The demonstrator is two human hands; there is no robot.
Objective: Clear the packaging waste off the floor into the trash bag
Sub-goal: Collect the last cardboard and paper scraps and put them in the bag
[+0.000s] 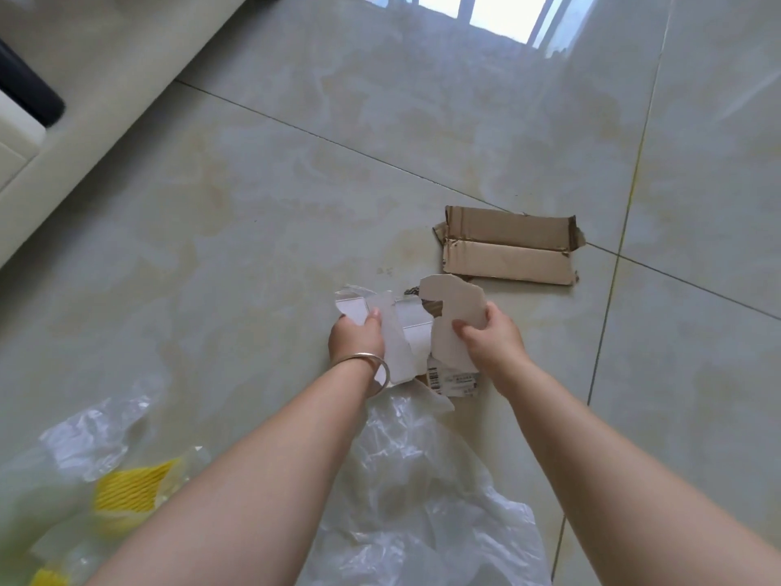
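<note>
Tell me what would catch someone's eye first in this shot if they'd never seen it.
Most striking are the two hands at center, left hand and right hand, both gripping torn white cardboard pieces above the tiled floor. Just beyond lies a flattened brown cardboard piece, untouched. Closer in, a clear plastic bag spreads beneath the arms, with yellow foam netting at lower left.

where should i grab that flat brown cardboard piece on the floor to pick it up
Pinch the brown cardboard piece at its near long edge, reaching from the person's side. It lies flat and creased lengthwise, so a fingertip probably has to slide under that edge first. Both hands are busy.
</note>
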